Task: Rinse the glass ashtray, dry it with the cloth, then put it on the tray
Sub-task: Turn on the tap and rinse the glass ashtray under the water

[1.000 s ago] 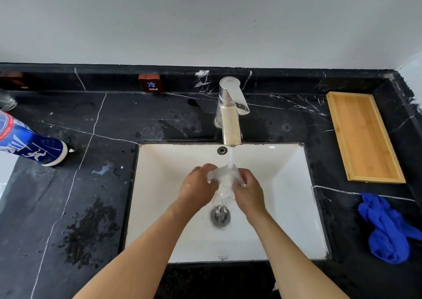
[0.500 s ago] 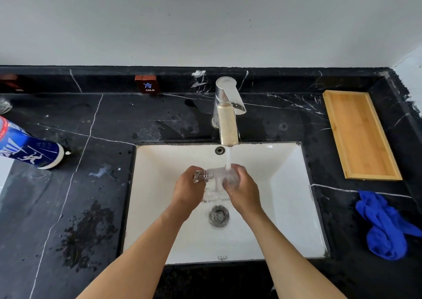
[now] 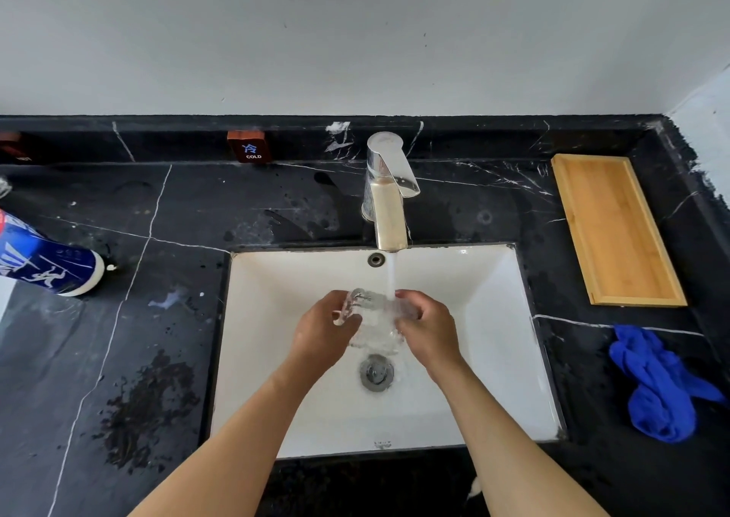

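The clear glass ashtray (image 3: 373,313) is over the white sink (image 3: 497,319), under the stream of water from the tap (image 3: 389,200). My left hand (image 3: 322,332) grips its left side and my right hand (image 3: 428,329) grips its right side. Water splashes over the glass and blurs its shape. The wooden tray (image 3: 614,228) lies on the black counter at the right of the sink, with nothing on it. The crumpled blue cloth (image 3: 663,386) lies on the counter in front of the tray.
A blue and white bottle (image 3: 47,263) lies on its side at the left edge of the black marble counter (image 3: 158,319). A wet patch (image 3: 146,402) spreads left of the sink. The drain (image 3: 377,372) sits below my hands. A small "COLD" sign (image 3: 249,147) stands by the wall.
Both hands have turned the ashtray under the running water; its rim now shows by my left fingers. The hands stay in the same spot over the drain.
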